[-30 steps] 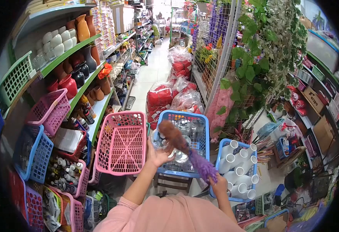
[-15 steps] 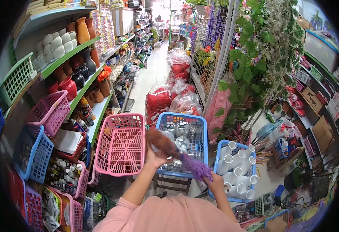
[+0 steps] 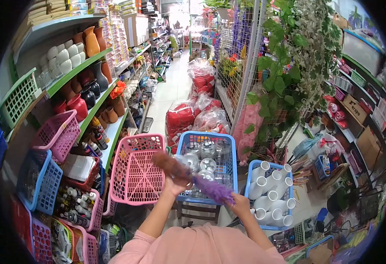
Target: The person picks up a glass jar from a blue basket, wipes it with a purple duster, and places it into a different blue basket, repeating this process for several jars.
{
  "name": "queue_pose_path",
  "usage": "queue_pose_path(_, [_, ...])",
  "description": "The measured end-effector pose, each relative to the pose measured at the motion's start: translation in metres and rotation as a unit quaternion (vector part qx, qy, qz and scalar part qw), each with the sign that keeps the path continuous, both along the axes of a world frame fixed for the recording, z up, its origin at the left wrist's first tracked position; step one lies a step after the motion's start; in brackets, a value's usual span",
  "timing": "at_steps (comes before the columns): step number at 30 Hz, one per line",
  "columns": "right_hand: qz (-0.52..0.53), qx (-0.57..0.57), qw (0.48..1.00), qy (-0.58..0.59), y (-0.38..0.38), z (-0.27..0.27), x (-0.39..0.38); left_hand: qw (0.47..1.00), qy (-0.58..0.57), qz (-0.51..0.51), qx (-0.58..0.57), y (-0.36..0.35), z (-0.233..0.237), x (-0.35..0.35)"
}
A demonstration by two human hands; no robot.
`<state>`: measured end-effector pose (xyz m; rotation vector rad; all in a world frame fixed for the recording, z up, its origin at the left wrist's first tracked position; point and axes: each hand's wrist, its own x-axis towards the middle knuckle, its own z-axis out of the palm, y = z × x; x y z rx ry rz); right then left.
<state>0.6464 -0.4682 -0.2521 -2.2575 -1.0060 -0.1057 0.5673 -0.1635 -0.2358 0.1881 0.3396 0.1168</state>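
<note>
My right hand (image 3: 238, 203) grips the purple end of a feather duster (image 3: 212, 188), whose brown feathers (image 3: 171, 166) extend up and left. Beneath those feathers my left hand (image 3: 175, 186) is closed around a clear glass jar (image 3: 185, 182), partly covered by the duster and blurred. Both hands are in front of a blue basket (image 3: 234, 171) with several clear glass jars (image 3: 208, 164) inside. Left of it, a pink basket (image 3: 136, 176) shows its bare lattice bottom.
On the right, a blue basket (image 3: 248, 190) holds several white vases (image 3: 272, 179). Bags of red goods (image 3: 182, 115) stand in the aisle ahead. Shelves (image 3: 80, 66) with pots flank the left, and a wire rack (image 3: 241, 66) with hanging leaves (image 3: 278, 83) the right.
The duster's brown end has shifted left and slightly down across my left hand. My right hand has moved slightly left, and my left hand is a little lower.
</note>
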Motion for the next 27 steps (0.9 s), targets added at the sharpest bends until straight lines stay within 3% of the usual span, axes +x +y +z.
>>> queue_pose_path(1, [-0.002,0.002,1.000,-0.002,0.001,0.000,0.001,0.996,-0.013,0.009,-0.090,0.005,-0.007,0.009])
queue_pose_path(4, [-0.029,-0.004,1.000,0.001,0.009,0.004,0.008,0.994,0.078,-0.020,-0.080,0.002,0.009,-0.005])
queue_pose_path(7, [-0.140,0.030,0.989,0.036,0.023,-0.001,0.024,0.997,0.034,-0.012,-0.062,-0.003,0.014,-0.016])
queue_pose_path(10, [-0.112,0.072,0.990,-0.046,0.039,-0.012,0.041,0.998,0.033,0.012,-0.048,0.005,0.014,-0.029])
queue_pose_path(12, [-0.097,0.042,0.991,-0.081,0.050,-0.009,0.043,0.998,0.033,0.032,-0.040,0.015,0.013,-0.040])
queue_pose_path(15, [-0.088,-0.103,0.987,-0.086,0.068,0.009,0.039,0.997,0.019,0.072,-0.028,0.027,0.008,-0.060])
queue_pose_path(19, [-0.122,-0.013,0.988,-0.089,0.088,0.026,0.030,0.991,0.029,0.126,0.023,0.033,0.005,-0.082])
queue_pose_path(23, [-0.001,0.056,0.994,-0.098,0.121,0.046,0.027,0.989,0.030,0.137,0.036,0.034,-0.005,-0.097])
queue_pose_path(24, [0.017,0.053,0.994,-0.094,0.133,0.054,0.024,0.981,0.060,0.153,0.101,0.026,0.008,-0.103])
queue_pose_path(27, [0.243,0.149,0.958,-0.004,0.171,0.081,0.006,0.937,0.103,0.106,0.316,0.033,0.000,-0.127])
